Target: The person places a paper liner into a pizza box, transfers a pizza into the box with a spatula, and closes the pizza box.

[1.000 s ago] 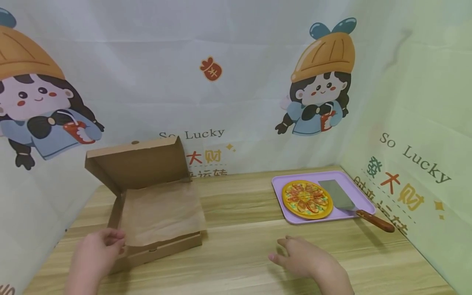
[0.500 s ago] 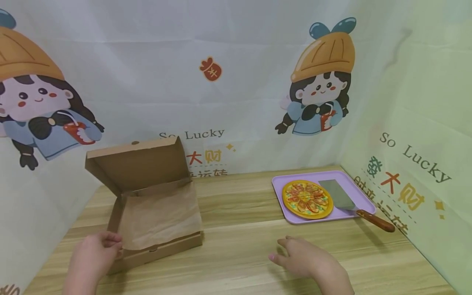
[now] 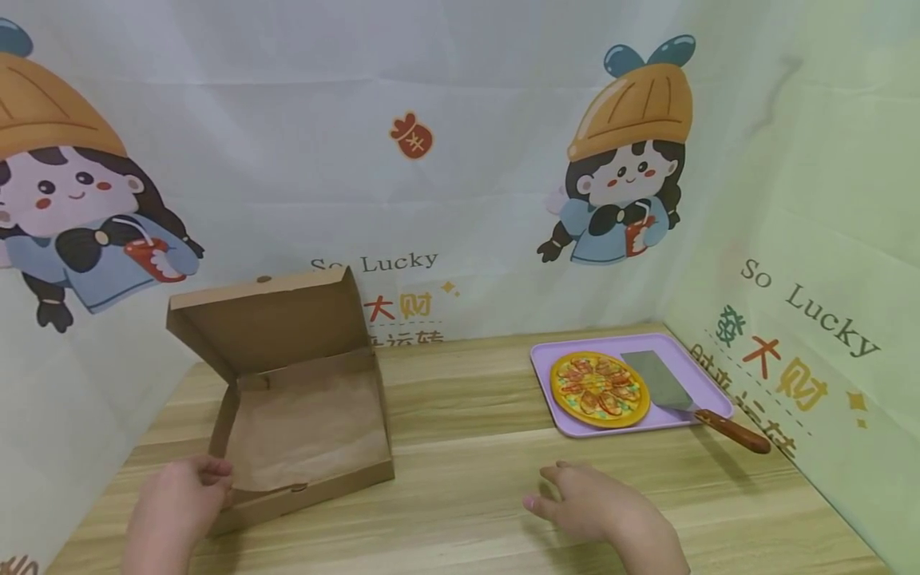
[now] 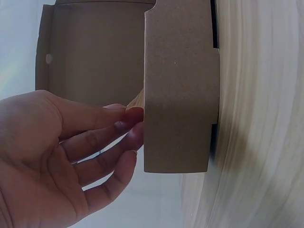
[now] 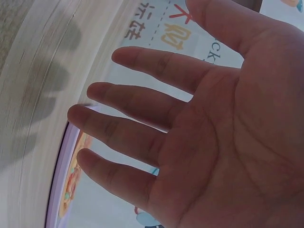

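A brown cardboard pizza box point(image 3: 287, 499) stands at the left with its lid point(image 3: 280, 327) raised. Brown parchment paper point(image 3: 309, 423) lines the inside, lying low between the walls. At the box's front left corner, my left hand point(image 3: 180, 499) pinches a corner of the paper point(image 4: 137, 99) between thumb and forefinger, fingertips right at the box wall. My right hand point(image 3: 596, 511) hovers over the table with its fingers spread, holding nothing. Beyond it, a pizza point(image 3: 599, 390) with a yellow crust sits on a lilac tray point(image 3: 575, 430).
On the same tray lies a pizza server point(image 3: 657, 379), its metal blade flat and its wooden handle point(image 3: 733, 431) sticking out over the right front edge. A light wood table point(image 3: 460, 495) bears everything. Printed cloth point(image 3: 474, 200) hangs behind and at both sides.
My left hand has moved slightly left and down, drawing the paper with it. The paper has slid left and sunk from over the box's right and front walls into the box. My right hand stays still.
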Motion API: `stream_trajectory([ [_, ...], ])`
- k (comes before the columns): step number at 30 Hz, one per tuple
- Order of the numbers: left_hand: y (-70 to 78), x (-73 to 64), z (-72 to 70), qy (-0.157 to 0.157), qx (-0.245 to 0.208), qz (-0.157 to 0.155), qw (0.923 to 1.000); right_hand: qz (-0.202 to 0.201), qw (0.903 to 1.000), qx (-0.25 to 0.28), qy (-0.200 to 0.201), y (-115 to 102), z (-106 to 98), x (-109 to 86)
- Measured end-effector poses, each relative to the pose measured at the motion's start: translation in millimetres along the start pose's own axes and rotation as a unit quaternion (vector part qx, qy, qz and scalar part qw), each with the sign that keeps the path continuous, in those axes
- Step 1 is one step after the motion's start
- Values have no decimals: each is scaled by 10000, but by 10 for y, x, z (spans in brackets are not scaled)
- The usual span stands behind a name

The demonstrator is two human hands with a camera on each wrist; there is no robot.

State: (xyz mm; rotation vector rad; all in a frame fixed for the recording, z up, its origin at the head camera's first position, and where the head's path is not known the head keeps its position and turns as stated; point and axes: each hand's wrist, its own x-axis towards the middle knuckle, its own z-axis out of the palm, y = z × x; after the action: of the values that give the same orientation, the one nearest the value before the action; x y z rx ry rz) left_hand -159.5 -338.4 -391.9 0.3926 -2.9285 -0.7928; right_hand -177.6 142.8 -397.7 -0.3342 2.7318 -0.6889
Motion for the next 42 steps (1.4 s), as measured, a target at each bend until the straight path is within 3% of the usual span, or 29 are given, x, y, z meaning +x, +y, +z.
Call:
stream_trajectory([
  [9,-20,-12,33,-40,138,45,9999,12,10000,17,-52,-2,19,-16],
  [16,13,-2,32,-191,317,-121,9992,21,10000,67,-49,-6,16,-30],
  [23,239,-27,-4,-192,373,145,9990,46,9999,53,-99,-12,-20,-39],
  [34,553,-178,168,-451,289,552,9970,114,9997,161,-165,26,-38,-69],
  [42,875,-260,358,-127,235,1256,9917,98,9996,236,-89,74,-104,-72],
])
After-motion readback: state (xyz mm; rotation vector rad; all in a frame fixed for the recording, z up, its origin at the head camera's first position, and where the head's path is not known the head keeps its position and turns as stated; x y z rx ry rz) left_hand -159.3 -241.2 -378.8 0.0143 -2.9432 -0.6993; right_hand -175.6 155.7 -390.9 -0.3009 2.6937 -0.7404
